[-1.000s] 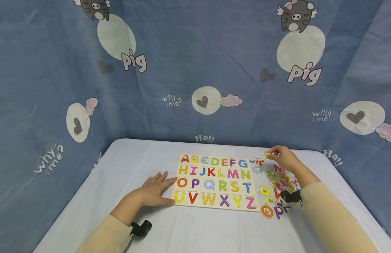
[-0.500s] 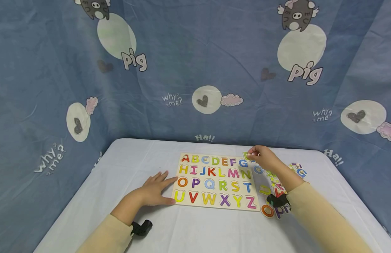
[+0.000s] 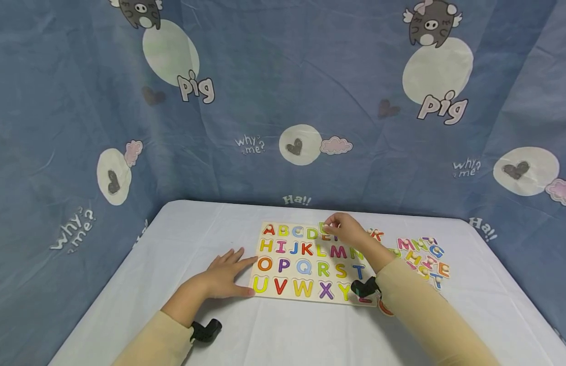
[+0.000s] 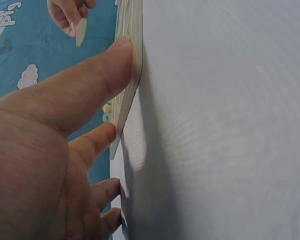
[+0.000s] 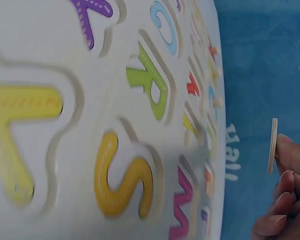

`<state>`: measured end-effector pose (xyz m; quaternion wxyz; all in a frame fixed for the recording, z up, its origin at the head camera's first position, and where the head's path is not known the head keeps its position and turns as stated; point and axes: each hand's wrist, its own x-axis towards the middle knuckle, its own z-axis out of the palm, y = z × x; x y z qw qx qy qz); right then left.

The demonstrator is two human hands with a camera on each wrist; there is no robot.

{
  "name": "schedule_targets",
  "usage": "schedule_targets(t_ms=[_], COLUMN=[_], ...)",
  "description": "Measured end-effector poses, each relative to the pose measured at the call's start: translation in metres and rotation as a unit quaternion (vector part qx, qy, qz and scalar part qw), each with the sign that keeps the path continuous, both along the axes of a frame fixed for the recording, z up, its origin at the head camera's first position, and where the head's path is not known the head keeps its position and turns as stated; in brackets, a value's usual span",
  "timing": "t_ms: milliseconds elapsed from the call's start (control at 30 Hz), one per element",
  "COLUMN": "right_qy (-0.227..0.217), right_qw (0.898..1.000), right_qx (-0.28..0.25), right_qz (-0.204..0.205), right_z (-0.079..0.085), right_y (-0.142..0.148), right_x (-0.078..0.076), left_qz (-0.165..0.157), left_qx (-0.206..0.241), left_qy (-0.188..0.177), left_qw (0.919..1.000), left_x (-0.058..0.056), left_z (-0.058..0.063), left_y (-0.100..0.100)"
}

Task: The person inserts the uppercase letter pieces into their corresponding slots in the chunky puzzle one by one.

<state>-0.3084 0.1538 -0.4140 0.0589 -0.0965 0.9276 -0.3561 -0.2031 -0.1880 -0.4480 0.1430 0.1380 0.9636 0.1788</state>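
Observation:
My right hand pinches a green letter puzzle piece over the top row of the wooden alphabet board, near the D and E recesses. In the right wrist view, that piece is edge-on between thumb and fingers, clear of the board. My left hand lies spread at the board's left side, its thumb and a finger touching the edge. The left wrist view shows the thumb on the board's side. Knobbed pieces A, B and C sit in their recesses.
Several loose letter pieces lie to the right of the board, partly hidden by my right forearm. An orange piece shows near the board's lower right corner. A blue printed cloth hangs behind the white table.
My right hand has carried the green letter piece leftward from the loose pieces to over the board's top row. My left hand has stayed at the board's edge.

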Motion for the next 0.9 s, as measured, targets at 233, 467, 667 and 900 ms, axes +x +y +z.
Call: schedule_targets(t_ms=[233,467,667,900], right_qy=[-0.019,-0.027,-0.039,-0.041], right_qw=[1.0,0.999,0.999,0.998], right_qx=[-0.024,-0.027,-0.007,0.021], right_qz=[-0.007,-0.016,-0.037,-0.052], right_z=[-0.011,-0.025,-0.034,-0.036], right_y=[-0.016,-0.028,-0.036,-0.042], right_x=[-0.008,-0.017,-0.019,-0.019], left_qz=[0.001,0.001,0.001,0.0], left_qx=[-0.001,0.001,0.006,0.006], left_qy=[-0.002,-0.003,-0.006,-0.004], left_qw=[1.0,1.0,1.0,1.0], left_x=[0.0,0.0,0.002,0.001], left_z=[0.002,0.001,0.003,0.003], left_y=[-0.001,-0.001,0.0,0.002])
